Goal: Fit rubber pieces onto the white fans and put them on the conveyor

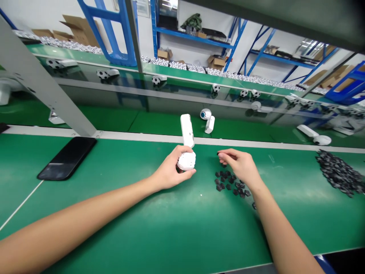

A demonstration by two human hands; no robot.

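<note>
My left hand [172, 167] is closed around the round end of a white plastic piece [187, 130], a ball with a long flat bar pointing away from me. It is held over the green work surface [159, 236]. To the right, my right hand [241, 163] pinches a small black piece [218, 153] between thumb and fingertips. Under and beside that hand lies a loose scatter of small black five-sided pieces [225, 179]. The fingers of my left hand partly cover the ball.
A larger heap of black pieces [339, 173] lies at the right. A black phone [67, 158] rests at the left by a metal post [51, 83]. Beyond the ledge, a green belt [162, 120] carries white pieces, one a ball with bar [209, 123]. Football-patterned pieces [156, 79] stand farther back.
</note>
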